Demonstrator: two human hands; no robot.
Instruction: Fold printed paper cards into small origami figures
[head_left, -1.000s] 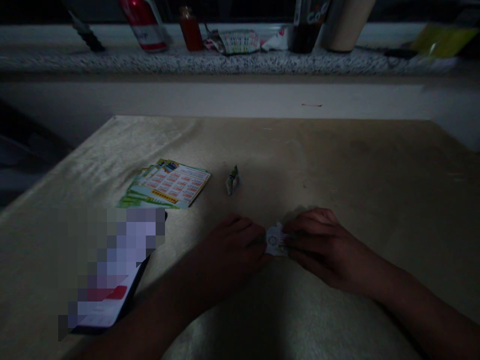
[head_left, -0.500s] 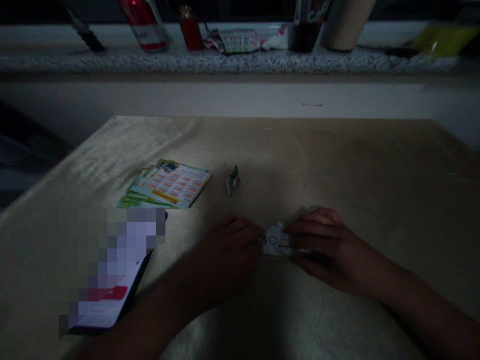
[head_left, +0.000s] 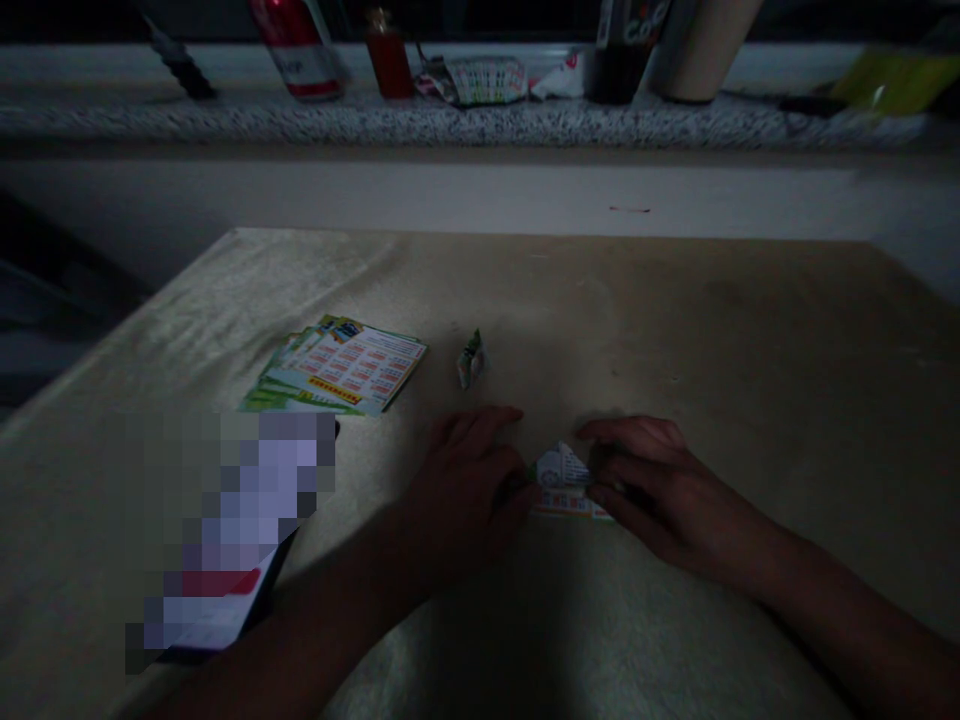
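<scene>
A small printed paper (head_left: 564, 482), partly folded, lies on the table (head_left: 675, 330) between my two hands. My left hand (head_left: 469, 480) pinches its left edge with curled fingers. My right hand (head_left: 651, 485) presses and grips its right side, fingers closed over the paper. A small finished folded paper piece (head_left: 470, 359) sits on the table a little beyond my left hand. A fanned stack of green and orange printed leaflets (head_left: 341, 367) lies farther left.
A phone (head_left: 225, 545) with a lit screen lies at the near left of the table. Beyond the table a speckled stone ledge (head_left: 450, 122) carries a red can (head_left: 298, 45), a red bottle (head_left: 388, 52), wrappers, a dark bottle and a pale cylinder. The room is dim.
The paper between my hands has been opened and flattened wider, with a triangular flap now standing up. My left fingers stretched forward a little. The camera shifted slightly.
</scene>
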